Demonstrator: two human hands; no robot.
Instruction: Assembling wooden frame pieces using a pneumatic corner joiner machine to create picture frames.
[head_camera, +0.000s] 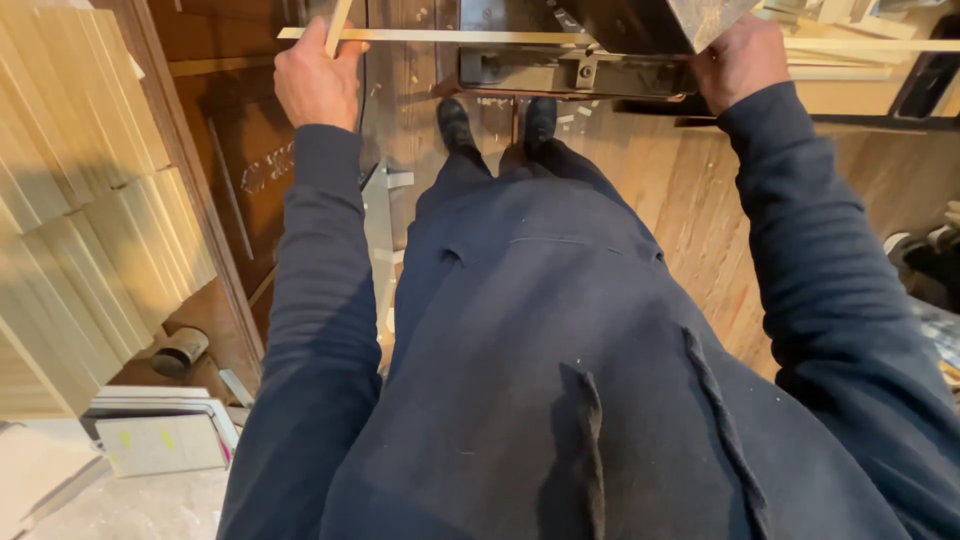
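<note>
My left hand (316, 78) is at the top left, closed around thin pale wood strips: a long strip (450, 36) running level across the top and a short strip (338, 25) slanting upward. My right hand (738, 62) is at the top right, resting against a dark metal machine part (640, 25) above the long strip; its fingers are hidden. Both arms wear dark blue sleeves. Below, I see my dark blue clothing and two black shoes (497, 122) on the wooden floor.
Stacks of pale cut wood boards (90, 210) fill the left side. A dark metal base with a bolt (575, 72) sits under the machine. A small tin can (181, 350) and flat white panels (160, 435) lie lower left. Wood scraps litter the floor.
</note>
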